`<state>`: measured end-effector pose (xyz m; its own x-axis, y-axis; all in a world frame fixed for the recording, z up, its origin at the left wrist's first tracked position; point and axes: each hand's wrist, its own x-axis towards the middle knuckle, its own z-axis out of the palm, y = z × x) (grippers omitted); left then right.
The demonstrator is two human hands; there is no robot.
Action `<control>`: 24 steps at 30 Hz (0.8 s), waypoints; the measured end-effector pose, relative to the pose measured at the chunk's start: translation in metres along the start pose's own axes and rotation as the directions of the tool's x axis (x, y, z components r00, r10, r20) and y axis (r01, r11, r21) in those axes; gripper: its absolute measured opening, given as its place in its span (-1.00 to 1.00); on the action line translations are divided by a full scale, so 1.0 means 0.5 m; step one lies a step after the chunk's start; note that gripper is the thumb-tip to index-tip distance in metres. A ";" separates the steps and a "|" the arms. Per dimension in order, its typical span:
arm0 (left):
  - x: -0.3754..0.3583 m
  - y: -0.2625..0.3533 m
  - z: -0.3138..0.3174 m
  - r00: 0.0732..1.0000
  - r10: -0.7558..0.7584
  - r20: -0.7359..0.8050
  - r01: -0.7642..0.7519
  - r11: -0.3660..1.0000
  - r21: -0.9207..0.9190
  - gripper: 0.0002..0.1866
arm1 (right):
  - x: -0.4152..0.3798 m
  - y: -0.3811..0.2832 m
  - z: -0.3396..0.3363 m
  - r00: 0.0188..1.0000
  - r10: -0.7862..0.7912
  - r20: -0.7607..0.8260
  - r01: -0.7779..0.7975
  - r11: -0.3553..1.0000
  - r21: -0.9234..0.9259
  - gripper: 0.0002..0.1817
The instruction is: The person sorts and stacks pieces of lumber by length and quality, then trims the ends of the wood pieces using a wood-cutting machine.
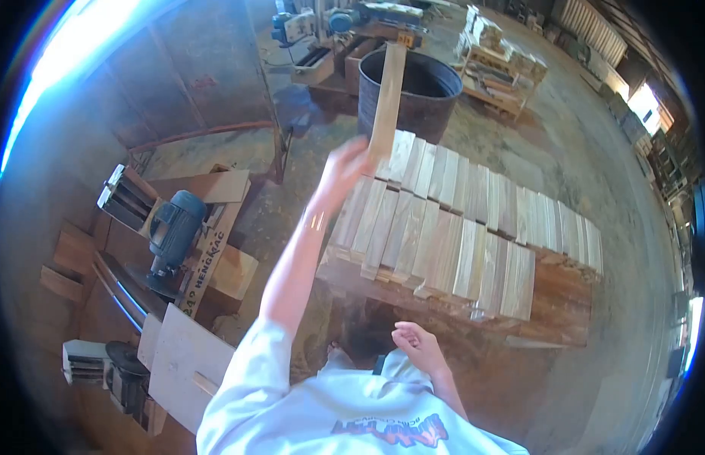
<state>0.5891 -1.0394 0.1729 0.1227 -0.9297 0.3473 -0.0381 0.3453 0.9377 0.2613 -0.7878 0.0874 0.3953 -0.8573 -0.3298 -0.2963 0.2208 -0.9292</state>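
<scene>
Head view: the left hand gripped one wooden plank near the table's far-left corner. The right hand was loosely curled.

Beyond planks, drum seemingly obstructs.

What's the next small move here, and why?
Probably bring the right hand up to steady the plank: the left hand alone holds it near one end, its free end shows in front of the barrel, and the right hand is loosely curled with nothing visible in it.
</scene>
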 end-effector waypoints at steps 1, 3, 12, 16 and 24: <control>0.113 0.004 0.031 0.989 -0.109 -0.096 0.107 0.994 -0.030 -0.49 | -0.001 -0.007 0.013 0.999 -0.030 -0.019 0.028 0.997 -0.065 -0.56; 0.216 -0.005 0.079 0.987 -0.048 -0.152 0.095 0.943 0.318 -0.56 | 0.005 -0.013 0.005 0.996 -0.014 0.085 0.023 0.994 -0.107 -0.56; -0.489 -0.112 0.199 0.826 -0.563 -0.033 0.551 0.793 0.258 -0.73 | 0.117 0.043 -0.126 0.900 0.070 0.431 0.078 0.945 -0.317 -0.39; -1.025 -0.077 0.168 0.459 -0.828 -0.322 0.724 0.138 0.676 -0.64 | 0.174 0.064 -0.154 0.693 0.128 0.710 0.180 0.923 -0.341 -0.35; -1.499 0.004 0.370 -0.377 -0.548 -0.747 0.578 0.490 -0.652 -0.84 | 0.166 0.024 -0.061 0.245 0.175 0.954 0.623 0.725 -0.293 -0.35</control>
<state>0.3134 -0.3658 -0.0842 0.7150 0.2568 -0.6503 0.6989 -0.2848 0.6560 0.2642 -0.8707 0.0541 0.8740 0.2724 -0.4025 -0.2234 -0.5103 -0.8305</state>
